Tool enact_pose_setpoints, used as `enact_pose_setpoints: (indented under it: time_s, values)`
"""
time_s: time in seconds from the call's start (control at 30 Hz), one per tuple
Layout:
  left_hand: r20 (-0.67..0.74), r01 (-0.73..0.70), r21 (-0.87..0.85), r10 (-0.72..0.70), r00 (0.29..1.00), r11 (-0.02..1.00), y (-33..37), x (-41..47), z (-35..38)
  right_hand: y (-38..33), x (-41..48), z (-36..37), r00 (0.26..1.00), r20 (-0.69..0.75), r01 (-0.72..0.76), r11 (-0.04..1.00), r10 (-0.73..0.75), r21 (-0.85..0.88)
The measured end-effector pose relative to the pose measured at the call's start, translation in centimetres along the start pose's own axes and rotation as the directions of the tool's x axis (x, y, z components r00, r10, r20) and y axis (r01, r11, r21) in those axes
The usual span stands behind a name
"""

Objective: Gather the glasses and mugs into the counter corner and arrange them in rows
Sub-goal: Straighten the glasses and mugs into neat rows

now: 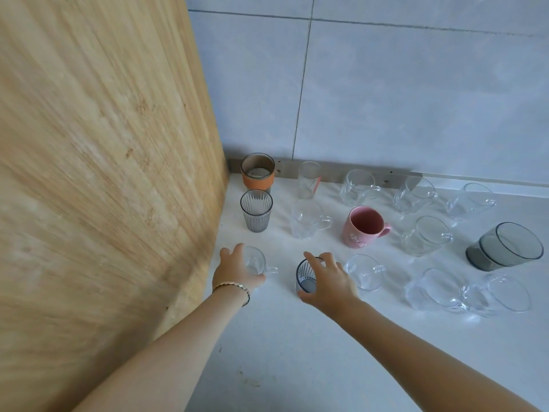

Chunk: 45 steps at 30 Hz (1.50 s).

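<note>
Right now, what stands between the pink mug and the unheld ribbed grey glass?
One clear glass mug, upright, apart from both the pink mug and ribbed glass; head view.

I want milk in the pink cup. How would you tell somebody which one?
From the wooden panel on the left, look along the white counter. In the middle row, the pink mug stands third. It alone is pink and opaque; its neighbours are clear glass.

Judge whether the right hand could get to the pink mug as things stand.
Probably yes, once it lets go: the right hand grips a ribbed grey glass. The pink mug stands just beyond, bare counter between; a clear mug sits close beside the path.
</note>
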<state>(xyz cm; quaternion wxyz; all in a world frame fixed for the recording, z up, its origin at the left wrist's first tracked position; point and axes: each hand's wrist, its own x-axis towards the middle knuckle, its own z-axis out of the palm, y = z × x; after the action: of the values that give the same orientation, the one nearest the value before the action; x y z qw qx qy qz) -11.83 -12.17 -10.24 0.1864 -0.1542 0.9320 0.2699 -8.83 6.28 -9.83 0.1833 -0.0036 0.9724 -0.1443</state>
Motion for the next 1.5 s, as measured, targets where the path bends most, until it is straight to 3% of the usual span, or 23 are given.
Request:
enact_pose_setpoints:
  time_s: [0.4,0.6,0.67,0.73,0.83,0.93,1.0,1.2,1.5]
  values:
    - [-0.012,-0.040,0.006,0.040,0.999,0.999,-0.3,0.2,0.2,-0.9,1.2,0.4,0.997,-0.076,0.002,0.999,0.002,0.054]
    - [0.012,0.002,0.079,-0.003,1.000,0.997,-0.1,-0.2,0.4,0.3,0.3,0.0,1.000,-0.006,0.020,0.994,-0.020,0.108]
    - [-0.082,-0.102,0.243,0.125,0.989,0.965,0.4,-0.5,0.8,1.7,-0.4,-0.7,0.997,-0.051,0.060,0.993,-0.055,0.099]
    - [-0.153,-0.340,0.242,0.382,0.912,0.909,1.6,-1.0,1.7,3.9,-1.1,-1.5,0.993,-0.105,0.067,0.997,-0.062,0.045]
    - [-0.012,-0.544,0.187,0.556,0.831,0.818,4.4,-1.7,3.1,7.7,-1.8,-2.4,0.990,-0.123,-0.062,0.997,0.067,0.043]
    - [0.186,-0.530,0.272,0.496,0.848,0.803,6.5,-1.8,4.2,9.6,-1.7,-2.5,0.988,-0.036,-0.147,0.986,0.151,0.082]
    - [0.228,-0.476,0.276,0.424,0.876,0.835,7.1,-1.8,4.5,9.8,-1.4,-2.2,0.987,-0.013,-0.157,0.981,0.159,0.114]
    - [0.199,-0.415,0.212,0.377,0.905,0.885,6.8,-2.2,4.7,9.3,-0.9,-1.2,0.971,-0.099,-0.197,0.966,0.216,0.169]
    - [0.191,-0.398,0.234,0.360,0.913,0.887,6.9,-2.4,4.8,10.3,-2.8,-0.7,0.978,-0.077,-0.178,0.968,0.193,0.176]
